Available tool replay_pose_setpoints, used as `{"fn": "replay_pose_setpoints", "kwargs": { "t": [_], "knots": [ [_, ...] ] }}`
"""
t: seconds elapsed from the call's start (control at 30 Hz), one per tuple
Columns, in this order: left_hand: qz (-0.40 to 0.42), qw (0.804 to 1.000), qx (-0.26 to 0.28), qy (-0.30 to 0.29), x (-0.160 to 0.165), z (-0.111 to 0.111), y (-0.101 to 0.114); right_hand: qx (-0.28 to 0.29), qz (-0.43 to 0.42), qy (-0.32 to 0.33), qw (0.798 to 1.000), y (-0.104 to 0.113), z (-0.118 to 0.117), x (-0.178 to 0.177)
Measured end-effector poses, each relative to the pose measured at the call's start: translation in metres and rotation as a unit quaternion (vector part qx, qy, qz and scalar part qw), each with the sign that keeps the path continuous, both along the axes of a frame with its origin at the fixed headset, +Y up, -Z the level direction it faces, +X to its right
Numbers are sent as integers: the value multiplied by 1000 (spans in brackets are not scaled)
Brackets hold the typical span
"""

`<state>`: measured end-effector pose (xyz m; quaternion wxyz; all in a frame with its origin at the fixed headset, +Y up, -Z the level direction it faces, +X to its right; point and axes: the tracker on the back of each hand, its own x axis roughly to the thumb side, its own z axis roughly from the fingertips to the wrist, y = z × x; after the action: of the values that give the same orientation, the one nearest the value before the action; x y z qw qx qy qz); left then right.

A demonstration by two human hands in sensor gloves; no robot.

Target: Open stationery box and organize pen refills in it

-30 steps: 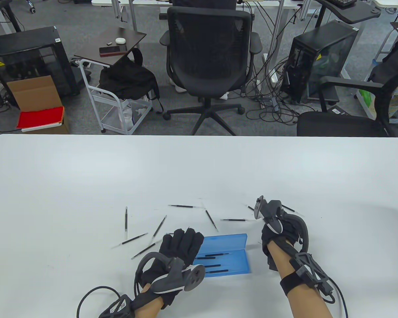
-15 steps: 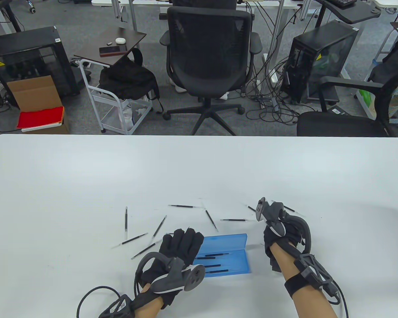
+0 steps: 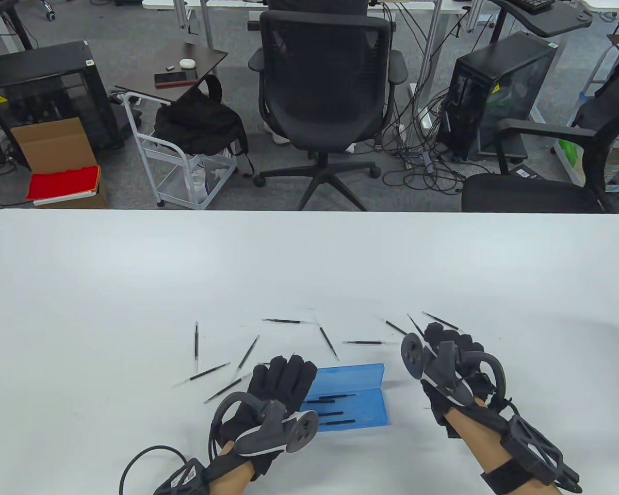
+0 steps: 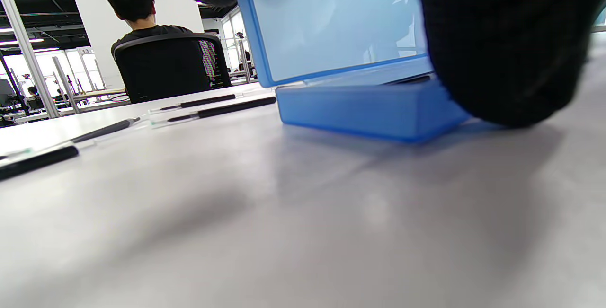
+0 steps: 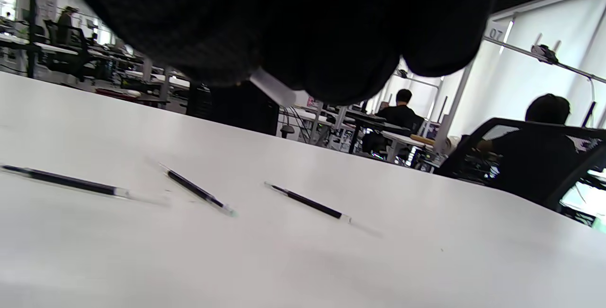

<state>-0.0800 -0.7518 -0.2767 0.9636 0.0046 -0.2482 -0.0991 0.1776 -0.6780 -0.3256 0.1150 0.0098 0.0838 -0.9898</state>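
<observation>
The blue stationery box (image 3: 352, 397) lies open near the table's (image 3: 134, 268) front edge between the two hands, its lid tilted up and black pen refills (image 3: 335, 398) in its tray, though its left end is hidden under the left hand (image 3: 281, 384), whose fingers lie fairly straight and together over that end of the lid and tray. More refills lie scattered on the table to the left (image 3: 196, 345) and beyond the box (image 3: 283, 321). The right hand (image 3: 451, 356), right of the box, has its fingers curled together with a thin refill (image 3: 416, 326) jutting past them; whether they pinch it cannot be told, since the tracker hides the fingertips from above and the right wrist view shows only dark glove with a pale sliver (image 5: 272, 88) beneath.
</observation>
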Motion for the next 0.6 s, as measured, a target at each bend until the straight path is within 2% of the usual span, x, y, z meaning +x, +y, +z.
{"fn": "replay_pose_setpoints", "kwargs": {
  "t": [0.13,0.27,0.43,0.6],
  "knots": [
    [-1,1000,2,1,0,0,0,7,7,107,994,5,35,-24],
    [-1,1000,2,1,0,0,0,-8,36,191,981,-4,57,-48],
    [-1,1000,2,2,0,0,0,-32,62,249,966,-23,66,-71],
    [0,1000,1,1,0,0,0,-34,123,299,946,-46,67,-91]
  ]
}}
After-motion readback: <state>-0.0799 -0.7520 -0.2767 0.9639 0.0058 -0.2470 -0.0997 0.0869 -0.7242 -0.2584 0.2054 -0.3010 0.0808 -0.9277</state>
